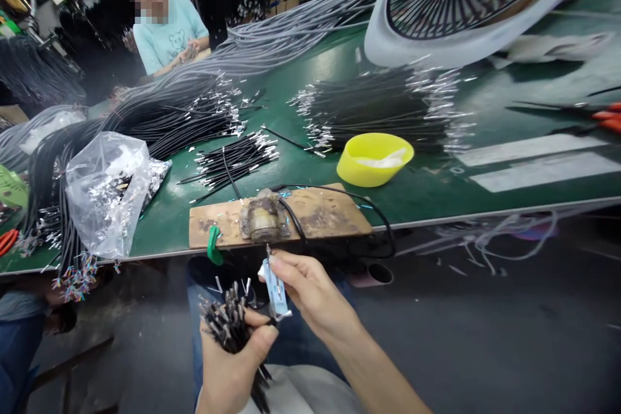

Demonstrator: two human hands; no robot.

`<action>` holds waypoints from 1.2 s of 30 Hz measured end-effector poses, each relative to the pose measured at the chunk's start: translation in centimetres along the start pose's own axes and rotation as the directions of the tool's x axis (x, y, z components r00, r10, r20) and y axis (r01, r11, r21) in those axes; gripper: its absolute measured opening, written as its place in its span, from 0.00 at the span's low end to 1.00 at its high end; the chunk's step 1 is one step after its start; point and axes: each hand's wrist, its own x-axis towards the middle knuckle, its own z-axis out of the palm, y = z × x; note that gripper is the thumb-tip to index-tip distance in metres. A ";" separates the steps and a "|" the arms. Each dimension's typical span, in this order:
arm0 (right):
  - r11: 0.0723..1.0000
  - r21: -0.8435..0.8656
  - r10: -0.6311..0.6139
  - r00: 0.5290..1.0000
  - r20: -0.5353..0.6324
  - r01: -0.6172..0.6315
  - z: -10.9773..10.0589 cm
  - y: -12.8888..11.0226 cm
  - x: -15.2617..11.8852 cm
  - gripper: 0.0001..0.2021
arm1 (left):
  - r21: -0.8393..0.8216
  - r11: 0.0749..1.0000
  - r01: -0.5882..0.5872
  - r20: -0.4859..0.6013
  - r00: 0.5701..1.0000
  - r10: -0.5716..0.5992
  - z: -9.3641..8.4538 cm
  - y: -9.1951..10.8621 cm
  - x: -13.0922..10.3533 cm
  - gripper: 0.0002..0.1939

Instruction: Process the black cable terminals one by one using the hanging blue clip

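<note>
My left hand point(228, 372) is closed around a bundle of short black cables point(227, 322). Their stripped, silvery ends fan out above its fingers, and the lower part hangs below the palm. In my right hand point(313, 291) is a small light-blue tool point(276, 292) with a metal tip, its exact kind unclear. The tool's lower end is close to my left thumb, by a white-tipped cable end. Both hands are over my lap, just in front of the table edge. Beyond them, a worn metal block point(264, 218) sits on a wooden board point(325, 213).
A green clamp point(214, 246) grips the board's edge. On the green table are cut black cables point(237, 158), a larger cable pile point(378, 107), a yellow bowl point(349, 168), a plastic bag point(104, 187), a fan point(388, 45) and orange-handled scissors point(609, 118). Another person point(169, 32) sits across.
</note>
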 end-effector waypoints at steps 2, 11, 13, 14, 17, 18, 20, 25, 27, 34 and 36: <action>1.000 0.002 -0.009 0.999 -0.032 0.009 0.2 -0.1 0.1 0.23 | 0.000 1.000 0.016 0.009 1.000 -0.016 0.2 0.0 0.0 0.09; 0.999 0.039 0.020 0.991 -0.131 -0.014 -0.5 1.0 0.2 0.29 | 0.000 0.998 0.060 0.019 0.998 -0.060 0.2 0.2 -0.1 0.10; 1.000 0.026 -0.002 0.982 -0.189 0.007 -1.2 1.5 -0.2 0.30 | -0.001 0.998 0.069 0.027 0.997 -0.069 0.1 0.2 -0.3 0.10; 1.000 0.005 -0.024 0.979 -0.201 0.026 -1.5 1.7 -0.6 0.29 | -0.002 0.997 0.077 0.035 0.996 -0.077 0.0 0.2 -0.5 0.09; 0.987 -0.110 -0.133 0.982 -0.133 0.119 -2.1 1.9 -2.3 0.28 | -0.017 0.992 0.121 0.075 0.990 -0.119 -0.4 0.1 -0.9 0.09; 0.974 -0.165 -0.170 0.982 -0.079 0.156 -2.2 1.9 -2.9 0.27 | -0.026 0.990 0.141 0.090 0.986 -0.138 -0.4 0.0 -1.0 0.09; 0.932 -0.283 -0.230 0.973 0.024 0.227 -2.2 1.8 -4.1 0.24 | -0.052 0.981 0.186 0.118 0.977 -0.179 -0.5 -0.2 -1.2 0.09; 0.804 -0.511 -0.315 0.947 0.066 0.303 -1.7 3.3 -5.3 0.17 | -0.168 0.924 0.344 0.160 0.934 -0.319 -0.5 -0.8 -1.8 0.13; 0.756 -0.580 -0.370 0.929 0.006 0.304 -1.2 4.3 -5.5 0.16 | -0.217 0.891 0.398 0.173 0.914 -0.366 -0.7 -0.9 -2.0 0.13; 0.687 -0.566 -0.464 0.875 0.142 0.456 0.2 4.8 -6.1 0.04 | -0.221 0.883 0.414 0.109 0.910 -0.399 -1.2 -1.5 -3.1 0.10; 0.712 -0.533 -0.386 0.889 0.245 0.456 0.1 4.3 -5.8 0.07 | -0.214 0.882 0.419 0.114 0.908 -0.403 -1.3 -2.2 -3.3 0.12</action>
